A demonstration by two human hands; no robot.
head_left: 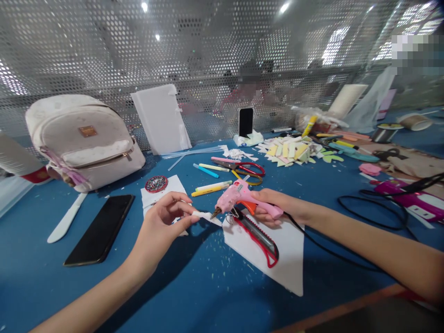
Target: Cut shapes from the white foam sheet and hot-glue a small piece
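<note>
My right hand (268, 208) is wrapped round the handle of a pink hot glue gun (236, 196), its nozzle pointing down and to the left. Between thumb and fingers, my left hand (171, 212) pinches a small white paper strip (208, 216). The nozzle tip meets or nearly meets this strip; I cannot tell which. Below the glue gun, a red utility knife (260, 238) rests on a white sheet of paper (287, 266). Behind my left hand, a round dark ornament with a red rim (156, 184) lies on another white paper (176, 185).
A black phone (100, 229) and a white plastic knife (67, 217) lie at left, before a white backpack (86, 138). Scissors (248, 169), markers (210, 188) and a pile of paper pieces (289, 150) are farther back. A black cord (322, 247) trails right.
</note>
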